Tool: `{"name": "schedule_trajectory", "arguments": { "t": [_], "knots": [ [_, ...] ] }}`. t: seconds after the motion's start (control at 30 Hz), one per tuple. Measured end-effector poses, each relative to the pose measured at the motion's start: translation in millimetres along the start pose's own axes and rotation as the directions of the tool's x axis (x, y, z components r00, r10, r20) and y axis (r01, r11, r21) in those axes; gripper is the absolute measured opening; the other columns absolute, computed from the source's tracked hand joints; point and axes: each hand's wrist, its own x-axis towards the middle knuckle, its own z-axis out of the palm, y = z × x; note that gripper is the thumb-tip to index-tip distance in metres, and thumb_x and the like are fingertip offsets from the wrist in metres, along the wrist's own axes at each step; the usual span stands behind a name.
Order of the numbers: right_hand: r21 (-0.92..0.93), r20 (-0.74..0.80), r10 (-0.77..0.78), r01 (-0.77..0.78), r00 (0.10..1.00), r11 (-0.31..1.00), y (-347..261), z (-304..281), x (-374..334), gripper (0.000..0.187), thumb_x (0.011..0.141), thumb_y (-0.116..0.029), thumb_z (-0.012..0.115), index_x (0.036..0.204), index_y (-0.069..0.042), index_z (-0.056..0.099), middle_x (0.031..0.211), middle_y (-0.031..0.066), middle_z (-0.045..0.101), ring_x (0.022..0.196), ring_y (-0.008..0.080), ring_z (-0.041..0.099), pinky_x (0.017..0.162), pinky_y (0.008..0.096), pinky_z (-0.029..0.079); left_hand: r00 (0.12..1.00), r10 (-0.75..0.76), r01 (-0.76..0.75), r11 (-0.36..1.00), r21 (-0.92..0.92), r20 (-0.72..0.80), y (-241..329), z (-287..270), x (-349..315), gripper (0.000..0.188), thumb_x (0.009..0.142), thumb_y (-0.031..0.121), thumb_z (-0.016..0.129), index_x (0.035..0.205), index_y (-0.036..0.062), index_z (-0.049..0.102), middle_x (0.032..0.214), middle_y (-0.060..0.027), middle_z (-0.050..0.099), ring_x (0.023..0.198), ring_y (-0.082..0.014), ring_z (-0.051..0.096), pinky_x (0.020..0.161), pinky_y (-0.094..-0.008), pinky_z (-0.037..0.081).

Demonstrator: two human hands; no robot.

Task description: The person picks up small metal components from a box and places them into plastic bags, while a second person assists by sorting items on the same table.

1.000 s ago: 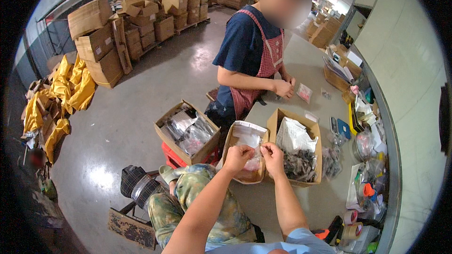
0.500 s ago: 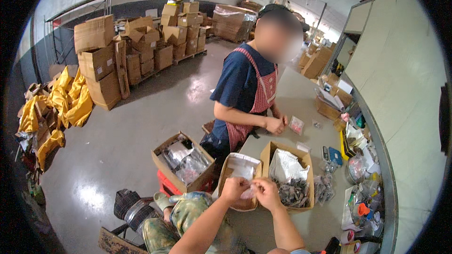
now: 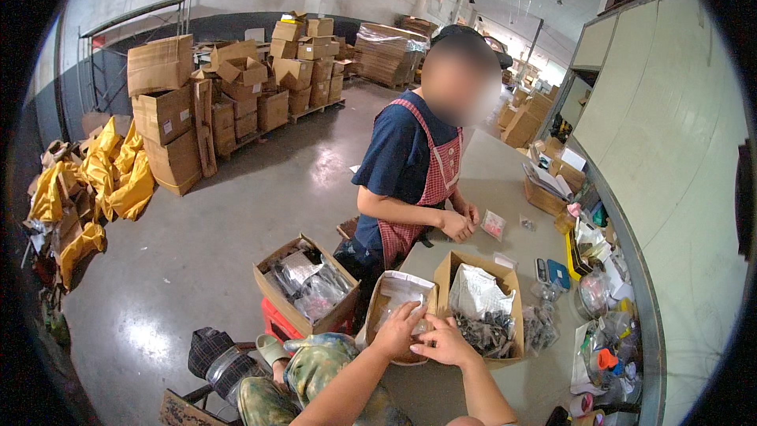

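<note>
My left hand (image 3: 399, 333) is over a small open carton (image 3: 385, 284) lined with white paper, its fingers stretched out and spread. Beside it, my right hand (image 3: 443, 343) reaches in over the carton's right edge. Its fingers are apart and point toward the left hand. Clear plastic lies in the carton by my fingertips, partly hidden under the hands. Directly right stands a larger carton (image 3: 516, 323) with small dark parts and a white plastic bag (image 3: 479, 292).
Across the table (image 3: 493, 181) a person (image 3: 410, 150) in a red checked apron works near a small bag (image 3: 493, 225). At left, a carton (image 3: 272, 268) of bagged parts sits on a red stool (image 3: 276, 319). Clear bags (image 3: 540, 327), a blue scale (image 3: 558, 274) and clutter line the right side.
Both hands have gone from pinching a small clear plastic piece to spread fingers lower over the carton. The view has tilted slightly. The other person's hands have shifted little.
</note>
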Motion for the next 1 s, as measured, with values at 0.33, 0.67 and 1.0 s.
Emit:
{"name": "schedule_trajectory", "arguments": {
  "t": [0.33, 0.67, 1.0],
  "knots": [
    [0.085, 0.224, -0.127, 0.11, 0.966, 0.99, 8.2, 6.0, -2.3, 0.055, 0.074, -0.048, 0.07, 0.099, 0.0, 0.065, 0.112, 0.0199, 0.049, 0.1, 0.0309, 0.054, 0.084, 0.035, 0.046, 0.993, 0.101, -0.097, 0.994, -0.058, 0.057, 6.3, 3.3, -2.2, 0.054, 0.066, 0.02, 0.069, 0.113, 0.0066, 0.048, 0.106, -0.0142, 0.056, 0.099, -0.0344, 0.053, 0.087, -0.0419, 0.039],
    [0.425, -0.114, 0.347, -0.27, 0.931, 0.864, 37.2, -12.5, -34.8, 0.028, 0.081, -0.025, 0.066, 0.096, -0.003, 0.064, 0.09, 0.0111, 0.064, 0.077, 0.02, 0.061, 0.072, 0.0317, 0.048, 0.977, -0.064, 0.063, 0.998, 0.015, 0.205, 3.6, 2.9, -2.9, 0.033, 0.072, 0.02, 0.065, 0.099, 0.0057, 0.056, 0.092, -0.0114, 0.064, 0.092, -0.0281, 0.06, 0.088, -0.0405, 0.04],
    [-0.161, -0.044, 0.72, -0.716, 0.693, 0.679, 134.6, -16.9, -103.7, 0.06, 0.065, -0.032, 0.078, 0.114, -0.01, 0.052, 0.103, 0.0175, 0.062, 0.099, 0.0332, 0.057, 0.082, 0.0435, 0.046, 0.939, -0.141, 0.141, 0.99, 0.022, 0.314, 2.8, 14.2, 1.6, 0.032, 0.079, 0.029, 0.061, 0.102, 0.0065, 0.059, 0.085, -0.0131, 0.067, 0.084, -0.0285, 0.063, 0.084, -0.041, 0.044]
  ]
}}
